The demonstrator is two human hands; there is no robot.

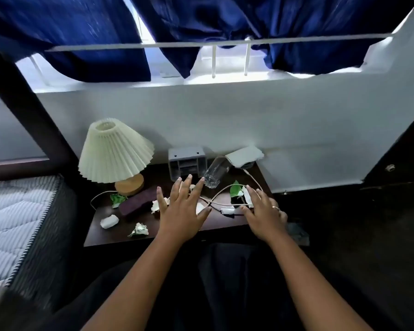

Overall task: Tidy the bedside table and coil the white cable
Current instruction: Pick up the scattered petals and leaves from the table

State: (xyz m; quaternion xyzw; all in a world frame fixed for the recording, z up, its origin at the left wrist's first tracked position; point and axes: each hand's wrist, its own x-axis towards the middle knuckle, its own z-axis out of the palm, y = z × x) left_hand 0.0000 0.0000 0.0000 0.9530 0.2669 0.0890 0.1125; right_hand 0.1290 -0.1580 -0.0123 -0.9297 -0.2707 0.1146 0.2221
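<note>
Currently: mattress (14, 211) far left, bedside table (153, 235) beside it. Pleated lamp (115, 151) stands at the table's rear left, with a purple case (136, 201) lying in front of its base. Crumpled paper scraps (109, 221) sit near the front-left edge.

Left hand (182, 211) is palm down over mid-table, fingers straight and spread, gripping nothing. Its index tip is at the base of the glass (216, 172); can't tell if they touch. The glass lies tipped over, base front-left, mouth rear-right, just beside the grey organiser (187, 161).

White cable (221, 193) sprawls uncoiled between the hands. Its long axis runs left-right, strands crossing in a loose figure-eight, with one strand heading rear-right behind the glass. Its white plug (227, 210) lies near the front.

Right hand (263, 216) is palm down over the cable's right loop and a green leaf (236, 189), fingers apart and holding nothing.
</note>
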